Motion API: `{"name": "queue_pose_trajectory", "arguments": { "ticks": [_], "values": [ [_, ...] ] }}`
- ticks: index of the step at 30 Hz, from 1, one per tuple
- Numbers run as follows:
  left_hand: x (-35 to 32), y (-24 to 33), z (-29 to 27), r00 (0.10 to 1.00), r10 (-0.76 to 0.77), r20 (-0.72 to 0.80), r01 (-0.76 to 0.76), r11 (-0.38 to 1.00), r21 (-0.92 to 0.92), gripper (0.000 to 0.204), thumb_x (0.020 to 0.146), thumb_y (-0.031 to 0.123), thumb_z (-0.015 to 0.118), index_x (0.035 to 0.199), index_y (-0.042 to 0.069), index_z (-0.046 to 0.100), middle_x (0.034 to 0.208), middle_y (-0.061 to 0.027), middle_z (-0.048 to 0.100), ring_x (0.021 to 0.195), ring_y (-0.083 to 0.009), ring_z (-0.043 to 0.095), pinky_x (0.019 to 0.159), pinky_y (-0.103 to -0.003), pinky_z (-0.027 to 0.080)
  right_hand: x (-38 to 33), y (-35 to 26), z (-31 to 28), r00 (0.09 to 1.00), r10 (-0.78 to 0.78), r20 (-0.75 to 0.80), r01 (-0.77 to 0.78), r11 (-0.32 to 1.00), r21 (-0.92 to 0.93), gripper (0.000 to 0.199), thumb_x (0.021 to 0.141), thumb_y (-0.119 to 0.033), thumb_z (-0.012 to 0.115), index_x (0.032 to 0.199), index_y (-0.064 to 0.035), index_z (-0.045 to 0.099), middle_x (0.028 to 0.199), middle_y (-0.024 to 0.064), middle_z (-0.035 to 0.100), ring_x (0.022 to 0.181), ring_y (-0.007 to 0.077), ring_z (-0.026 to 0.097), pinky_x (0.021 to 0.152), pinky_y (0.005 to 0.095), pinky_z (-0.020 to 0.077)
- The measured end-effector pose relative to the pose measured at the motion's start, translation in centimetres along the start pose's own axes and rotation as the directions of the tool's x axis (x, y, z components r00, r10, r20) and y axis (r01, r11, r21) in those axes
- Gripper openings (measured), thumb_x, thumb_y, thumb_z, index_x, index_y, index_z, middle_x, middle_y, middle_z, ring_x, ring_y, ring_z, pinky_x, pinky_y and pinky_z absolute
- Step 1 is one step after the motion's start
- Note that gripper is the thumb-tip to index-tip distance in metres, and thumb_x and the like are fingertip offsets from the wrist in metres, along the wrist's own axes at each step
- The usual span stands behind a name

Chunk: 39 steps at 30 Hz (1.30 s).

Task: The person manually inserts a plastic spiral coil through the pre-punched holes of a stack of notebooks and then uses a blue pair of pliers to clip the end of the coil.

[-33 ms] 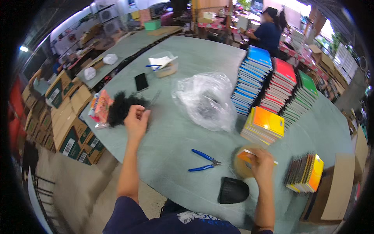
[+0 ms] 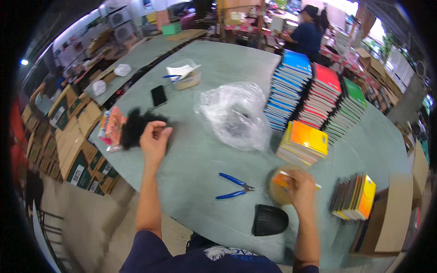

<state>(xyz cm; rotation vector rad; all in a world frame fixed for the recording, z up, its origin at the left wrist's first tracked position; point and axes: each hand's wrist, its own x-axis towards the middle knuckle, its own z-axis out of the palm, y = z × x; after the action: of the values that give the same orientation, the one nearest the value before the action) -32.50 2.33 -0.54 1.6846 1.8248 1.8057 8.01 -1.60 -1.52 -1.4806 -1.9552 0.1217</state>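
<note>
My left hand [image 2: 154, 140] is at the left of the table, fingers curled to a pinch, against a frizzy pile of thin black strands [image 2: 133, 129]. Whatever sits between those fingertips is too small to make out. At the right, my right hand [image 2: 302, 187] grips a flat orange-and-white piece [image 2: 281, 179] above a tan roll of tape [image 2: 276, 193]. Blue-handled cutting pliers [image 2: 234, 186] lie with handles spread between my arms. A black rounded pouch-like item [image 2: 271, 220] rests just below the roll.
Spiral notebooks stand in blue [image 2: 291, 91], red [image 2: 322, 98], green [image 2: 348, 102] and yellow [image 2: 302, 141] stacks, plus a smaller yellow row [image 2: 357, 196]. A crumpled clear plastic bag [image 2: 234, 116], phone [image 2: 159, 96] and plastic tub [image 2: 187, 81] share the table. Cardboard boxes [image 2: 84, 152] flank it; another person [image 2: 306, 38] is behind.
The whole view has shifted slightly, so things appear a little farther left. A thin dark blur beside my left fingertips no longer shows. My right hand keeps its place over the tape roll.
</note>
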Motion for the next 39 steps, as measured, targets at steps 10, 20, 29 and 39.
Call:
{"name": "queue_pose_trajectory", "arguments": {
  "ticks": [10,20,29,39],
  "values": [
    [-11.2,11.1,12.8,0.665,0.169,0.728,0.127,0.934,-0.333,0.025,0.084,0.015,0.064,0.106,0.002,0.061,0.08,-0.0074,0.062,0.061,-0.0116,0.056,0.056,-0.026,0.046,0.5,-1.1,0.3,0.996,0.082,-0.019,-0.081,0.995,0.055,0.014,0.074,-0.015,0.067,0.088,-0.0103,0.069,0.084,0.0081,0.068,0.081,0.025,0.063,0.073,0.039,0.0428],
    [-12.5,12.1,14.9,0.748,0.327,0.577,-0.138,0.928,-0.347,0.025,0.09,0.026,0.056,0.093,0.002,0.063,0.069,-0.0075,0.06,0.056,-0.014,0.056,0.054,-0.029,0.045,0.3,-1.3,0.3,0.999,0.039,-0.027,-0.038,0.999,0.037,0.011,0.077,-0.013,0.063,0.086,-0.0128,0.069,0.081,0.0053,0.068,0.077,0.0228,0.063,0.071,0.0366,0.041],
    [-10.6,12.6,14.4,0.018,-0.2,0.98,0.987,0.16,0.014,0.036,0.095,0.034,0.044,0.076,0.006,0.053,0.05,-0.0005,0.047,0.038,-0.0119,0.042,0.035,-0.024,0.033,0.0,-1.5,0.0,0.999,-0.03,-0.018,0.03,0.999,0.021,0.019,0.071,-0.005,0.063,0.087,-0.0122,0.067,0.075,0.0047,0.063,0.076,0.0245,0.06,0.068,0.0374,0.0399],
    [-7.5,12.1,13.6,0.413,0.15,0.898,0.014,0.985,-0.17,0.025,0.085,0.03,0.058,0.093,0.006,0.057,0.077,-0.012,0.058,0.072,-0.0275,0.058,0.064,-0.037,0.045,0.2,-1.4,0.1,0.997,-0.083,0.013,0.083,0.995,-0.052,0.02,0.072,-0.006,0.062,0.092,-0.0103,0.062,0.08,0.0051,0.062,0.078,0.0241,0.058,0.068,0.0378,0.0381]
  ]
}}
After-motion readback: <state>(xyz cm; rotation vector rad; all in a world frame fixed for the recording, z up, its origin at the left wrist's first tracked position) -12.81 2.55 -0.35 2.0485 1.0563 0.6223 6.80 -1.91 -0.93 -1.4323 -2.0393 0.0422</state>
